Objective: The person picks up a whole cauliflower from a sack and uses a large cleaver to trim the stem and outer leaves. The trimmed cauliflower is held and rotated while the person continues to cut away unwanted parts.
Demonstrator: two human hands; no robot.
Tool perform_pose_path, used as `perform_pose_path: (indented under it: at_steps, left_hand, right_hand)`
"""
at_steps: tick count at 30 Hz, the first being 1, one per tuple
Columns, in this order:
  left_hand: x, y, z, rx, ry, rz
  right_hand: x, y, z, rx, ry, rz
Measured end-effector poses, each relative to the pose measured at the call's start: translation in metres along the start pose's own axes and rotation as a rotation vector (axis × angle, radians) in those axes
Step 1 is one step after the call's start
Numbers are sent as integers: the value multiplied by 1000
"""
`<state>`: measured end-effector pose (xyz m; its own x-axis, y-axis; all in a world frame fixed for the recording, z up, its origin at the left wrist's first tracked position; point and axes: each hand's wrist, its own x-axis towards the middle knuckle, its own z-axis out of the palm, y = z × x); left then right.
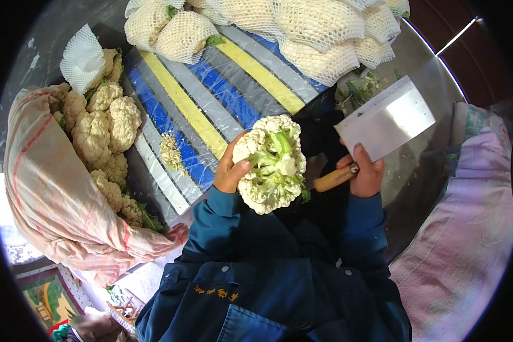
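Note:
My left hand (231,169) grips a trimmed cauliflower head (273,166) by its left side, with the cut stem and pale green stalks facing up at me. In my right hand (366,173) is a cleaver (387,119) with a broad steel blade and a wooden handle. The blade points up and to the right, apart from the cauliflower. A small leaf hangs at the cauliflower's lower right edge. Beyond my left hand lies a surface striped in blue, yellow and grey (196,98), under clear plastic.
Cauliflowers in white foam nets (320,25) are heaped at the far side. Bare cauliflowers (94,132) fill a cloth-covered pile (55,179) on the left. Florets and crumbs (171,151) lie on the stripes. Leaf scraps (361,89) lie near the blade; a pink cloth (466,239) is at right.

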<state>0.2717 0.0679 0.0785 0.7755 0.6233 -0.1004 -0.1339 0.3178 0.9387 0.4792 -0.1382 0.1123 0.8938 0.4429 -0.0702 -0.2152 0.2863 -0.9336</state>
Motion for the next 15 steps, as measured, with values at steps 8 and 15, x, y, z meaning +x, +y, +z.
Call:
perform_pose_path:
  at_steps: [8,15]
  left_hand:
    - [4,5,3,-32,16,-14]
    - [4,1,-1,18,43,-74]
  right_hand:
    - [11,0,-28,-893,106,-541]
    - [-4,-20,12,-1217,-391,-959]
